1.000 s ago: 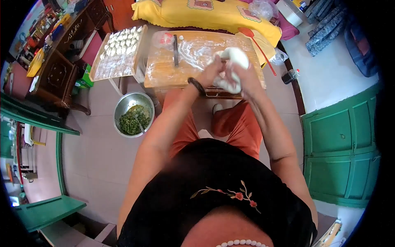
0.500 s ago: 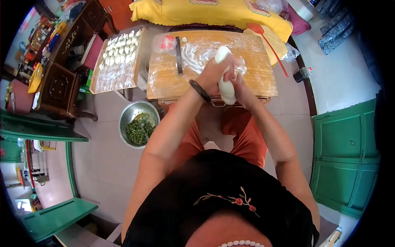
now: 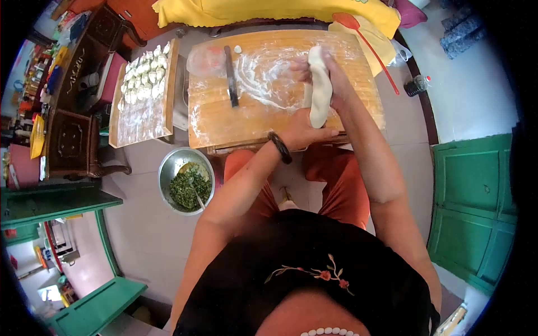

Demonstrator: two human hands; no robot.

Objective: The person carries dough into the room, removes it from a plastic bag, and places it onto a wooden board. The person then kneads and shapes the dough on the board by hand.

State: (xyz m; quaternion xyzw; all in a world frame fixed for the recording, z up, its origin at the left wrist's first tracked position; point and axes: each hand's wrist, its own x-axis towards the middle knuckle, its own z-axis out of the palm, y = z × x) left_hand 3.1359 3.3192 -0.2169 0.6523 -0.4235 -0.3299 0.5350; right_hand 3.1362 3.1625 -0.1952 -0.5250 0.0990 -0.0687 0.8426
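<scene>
A thick rope of white dough (image 3: pixel 320 89) is held up over the floured wooden board (image 3: pixel 269 45), running lengthwise between my hands. My left hand (image 3: pixel 307 129), with a dark bracelet at the wrist, grips the dough's lower end near the board's front edge. Around the upper part of the dough is my right hand (image 3: pixel 335 78); its fingers are partly hidden behind the dough and somewhat blurred. A dark, narrow bar-like tool (image 3: pixel 231 75) lies to the left on the board. Near its top end is a small dough piece (image 3: pixel 237 49).
Left of the board, a wooden tray (image 3: pixel 140 129) bears several rows of dumplings (image 3: pixel 147 78). On the floor a steel bowl (image 3: pixel 165 187) holds chopped green filling (image 3: pixel 188 187) and a spoon. A clear plastic bag (image 3: pixel 206 60) lies on the board; a red fly swatter (image 3: pixel 347 21) rests at its right.
The dough has gone from being squeezed between both hands to a longer, straighter rope. My left hand has moved down to its lower end. The view has shifted slightly.
</scene>
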